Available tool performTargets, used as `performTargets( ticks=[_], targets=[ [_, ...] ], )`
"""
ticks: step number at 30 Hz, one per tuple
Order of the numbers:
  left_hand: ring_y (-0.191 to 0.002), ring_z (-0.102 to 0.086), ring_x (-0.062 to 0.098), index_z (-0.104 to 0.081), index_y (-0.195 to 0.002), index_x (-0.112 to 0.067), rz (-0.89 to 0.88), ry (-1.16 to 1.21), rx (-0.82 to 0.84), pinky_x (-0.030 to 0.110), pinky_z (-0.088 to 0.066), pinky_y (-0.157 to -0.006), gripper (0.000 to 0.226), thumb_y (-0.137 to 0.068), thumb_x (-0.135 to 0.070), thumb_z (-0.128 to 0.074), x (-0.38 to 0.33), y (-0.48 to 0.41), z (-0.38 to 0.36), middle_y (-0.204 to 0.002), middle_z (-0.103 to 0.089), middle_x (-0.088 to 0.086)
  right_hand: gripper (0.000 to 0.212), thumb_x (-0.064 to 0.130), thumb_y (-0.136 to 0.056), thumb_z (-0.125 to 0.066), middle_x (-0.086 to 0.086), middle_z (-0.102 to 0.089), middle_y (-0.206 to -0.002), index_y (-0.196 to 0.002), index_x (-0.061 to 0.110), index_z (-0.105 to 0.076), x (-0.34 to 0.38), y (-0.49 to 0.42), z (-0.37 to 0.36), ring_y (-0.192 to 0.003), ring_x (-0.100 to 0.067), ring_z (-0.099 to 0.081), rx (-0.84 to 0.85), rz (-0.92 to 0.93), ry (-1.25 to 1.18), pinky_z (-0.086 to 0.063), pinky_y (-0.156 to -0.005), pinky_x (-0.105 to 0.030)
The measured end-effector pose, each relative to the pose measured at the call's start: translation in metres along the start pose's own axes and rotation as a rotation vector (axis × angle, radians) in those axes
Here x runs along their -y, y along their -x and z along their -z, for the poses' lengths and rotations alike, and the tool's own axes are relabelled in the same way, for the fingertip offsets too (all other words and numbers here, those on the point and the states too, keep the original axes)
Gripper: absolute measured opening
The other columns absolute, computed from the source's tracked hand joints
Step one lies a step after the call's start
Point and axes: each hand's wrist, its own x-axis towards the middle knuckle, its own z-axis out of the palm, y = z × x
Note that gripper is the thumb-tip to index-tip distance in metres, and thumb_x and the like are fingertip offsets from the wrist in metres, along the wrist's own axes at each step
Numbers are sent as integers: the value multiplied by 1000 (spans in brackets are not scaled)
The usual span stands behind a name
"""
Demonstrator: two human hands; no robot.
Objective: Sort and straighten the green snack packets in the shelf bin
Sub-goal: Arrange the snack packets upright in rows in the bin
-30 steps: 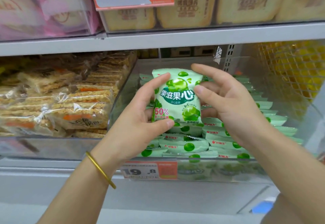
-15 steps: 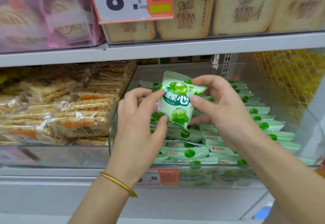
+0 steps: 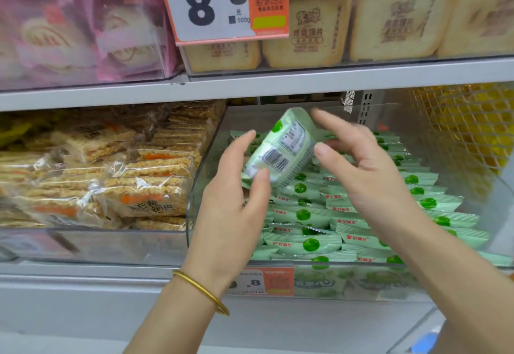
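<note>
**Packet Held Barcode-Side Out Over the Bin**

The left hand (image 3: 230,200) is pinching a green packet (image 3: 281,150) between thumb and fingers. The packet is tilting with its barcode back facing the camera, above the clear bin (image 3: 194,192). The right hand (image 3: 370,175) is hovering with fingers spread just beside the packet's right edge; whether it touches is unclear. Below, rows of green packets (image 3: 306,242) are lying in the bin.

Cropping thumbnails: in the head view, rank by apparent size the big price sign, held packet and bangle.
1. Price sign
2. Held packet
3. Bangle, though it sits nearest the camera.
</note>
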Motion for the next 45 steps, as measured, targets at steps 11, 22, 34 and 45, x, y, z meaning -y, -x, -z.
performTargets(
  ticks=[11,22,34,45],
  targets=[
    [-127,-47,16,-44,-132,-44,34,369,248,37,-51,-95,55,-85,-22,-63,6,-3,-2,-137,-46,-17,32,1,-85,-62,2,-70,-109,-103,26,-69,6,1,-1,-82,-11,-68,42,-114,-275,-54,-70,-22],
    [-118,-56,14,-43,-131,-45,71,366,209,42,-49,-97,60,-84,-15,-65,4,-3,-4,-131,-51,-15,30,2,-84,-63,0,-69,-109,-103,25,-69,6,1,-1,-79,-12,-69,28,-157,-264,-54,-67,-23],
    [-60,-63,11,-59,-109,0,554,666,-82,21,-50,-52,20,-96,-12,-50,11,-20,-8,-84,-67,9,54,-21,-80,-44,-3,-66,-99,-105,19,-70,9,0,7,-83,-14,-70,104,-296,-167,-54,-68,-16],
    [-76,-64,7,-49,-114,-10,258,-65,-82,32,-50,-76,25,-101,-21,-32,37,-57,-12,-97,-65,12,19,36,-82,-69,-1,-67,-82,-85,17,-63,-10,-18,3,-73,-23,-66,-169,-158,394,-56,-63,-46]
  ],
)
